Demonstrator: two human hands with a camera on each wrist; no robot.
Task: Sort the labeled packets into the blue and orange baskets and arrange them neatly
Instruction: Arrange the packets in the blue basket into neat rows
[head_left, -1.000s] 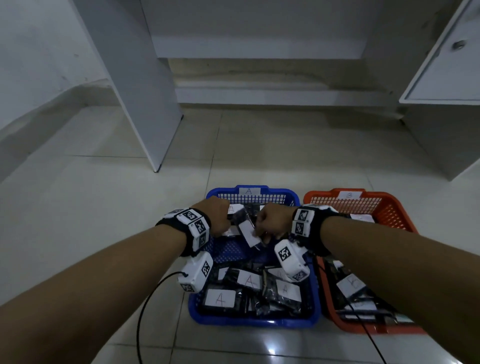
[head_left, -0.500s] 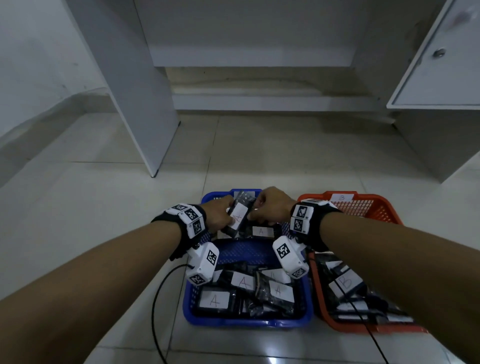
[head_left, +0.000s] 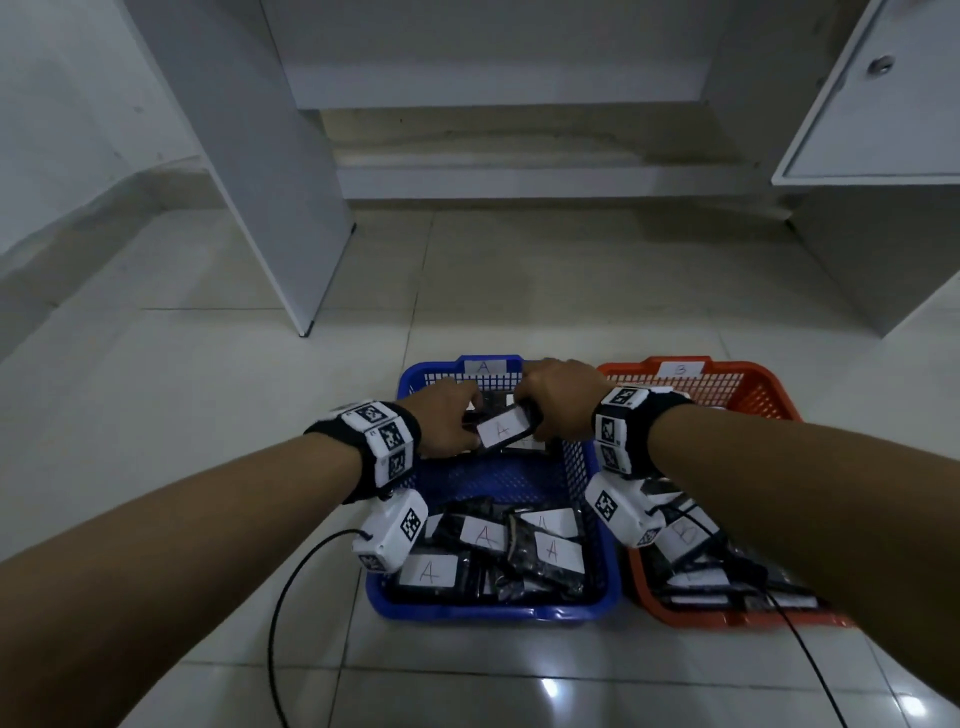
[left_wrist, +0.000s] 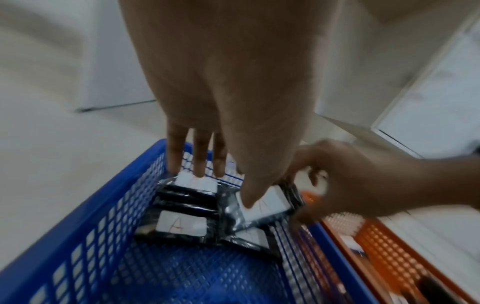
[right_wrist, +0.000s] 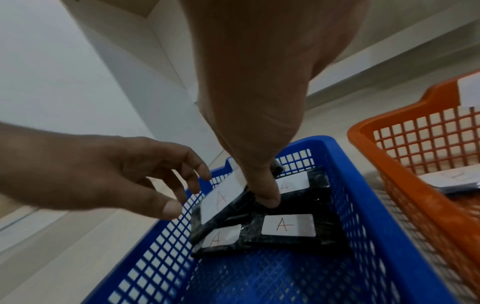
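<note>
head view: high, facing forward and down, both baskets in lower centre. wrist views: close, looking along the fingers from either side. all three share the far end of the blue basket (head_left: 511, 470) (left_wrist: 145, 176) (right_wrist: 345, 176).

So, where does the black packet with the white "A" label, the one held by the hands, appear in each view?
Head: black plastic packet with white "A" label, centre, between the hands.
Left wrist, centre-right, under the thumb.
Right wrist, centre, tilted.
Shared landmark: blue mesh plastic basket.

Black A-labelled packet (head_left: 503, 429) tilted above packets in blue basket (head_left: 431, 371).
</note>
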